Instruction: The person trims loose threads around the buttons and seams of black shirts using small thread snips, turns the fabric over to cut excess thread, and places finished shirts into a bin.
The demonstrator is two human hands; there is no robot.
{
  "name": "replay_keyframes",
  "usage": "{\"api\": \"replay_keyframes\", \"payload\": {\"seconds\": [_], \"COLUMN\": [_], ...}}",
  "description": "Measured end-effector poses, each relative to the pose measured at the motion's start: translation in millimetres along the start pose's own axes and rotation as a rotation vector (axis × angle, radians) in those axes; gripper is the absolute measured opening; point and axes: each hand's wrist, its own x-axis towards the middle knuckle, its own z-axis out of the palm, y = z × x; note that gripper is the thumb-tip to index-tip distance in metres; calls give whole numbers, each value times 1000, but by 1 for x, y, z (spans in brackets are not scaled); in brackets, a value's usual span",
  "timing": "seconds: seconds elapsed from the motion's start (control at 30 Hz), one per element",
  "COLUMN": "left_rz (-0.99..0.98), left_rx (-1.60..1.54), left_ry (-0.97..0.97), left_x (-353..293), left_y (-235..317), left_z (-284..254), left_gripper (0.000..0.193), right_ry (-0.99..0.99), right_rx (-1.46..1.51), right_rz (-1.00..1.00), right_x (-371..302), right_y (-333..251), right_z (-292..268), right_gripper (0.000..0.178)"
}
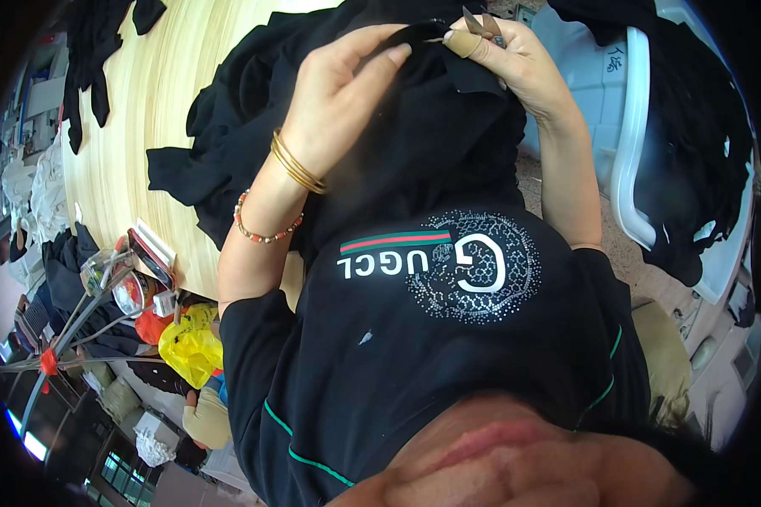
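A heap of black garments (228, 110) lies across the table before me. My left hand (338, 89), with gold bangles and a beaded bracelet at the wrist, pinches a folded edge of one black garment (423, 93) between thumb and fingers. The same edge is gripped by my right hand (520, 72), whose thumb wears a tan covering. Small metal thread snips (484, 25) sit in that right hand, their pointed blades sticking out past the fingers. The fabric stretches between both hands, over the heap.
A pale wooden table (156, 93) spreads to the left. On the right stands a light-blue plastic bin (638, 101) with black cloth (693, 160) over its side. A yellow plastic bag (192, 346) and a small holder with odds and ends (131, 283) are at the table's near left edge.
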Motion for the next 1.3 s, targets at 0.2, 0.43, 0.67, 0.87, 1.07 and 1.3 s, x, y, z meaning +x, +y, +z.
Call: {"api": "replay_keyframes", "payload": {"seconds": [0.2, 0.43, 0.67, 0.87, 1.07, 1.3], "left_rz": [-30, -95, -139, -207, -213, -203], "left_rx": [-210, -443, -483, -512, -511, -563], "left_ry": [107, 123, 217, 266, 257, 199], "left_x": [3, 15, 10, 8, 7, 5], "left_y": [-18, -36, -38, -24, -23, -21], "left_z": [-8, -12, -15, -11, -6, -6], "left_gripper": [19, 10, 10, 25, 28, 26], "right_ry": [286, -107, 286, 336, 288, 255], "right_rx": [-153, -476, -694, -741, -558, -553], "right_rz": [-160, -569, -533, -641, -620, -611], "right_x": [-8, -38, -13, -5, 1, -1], "right_y": [-43, -72, -35, -39, -33, -38], "right_z": [23, 77, 66, 61, 59, 54], "right_gripper": [22, 30, 29, 38, 39, 37]}}
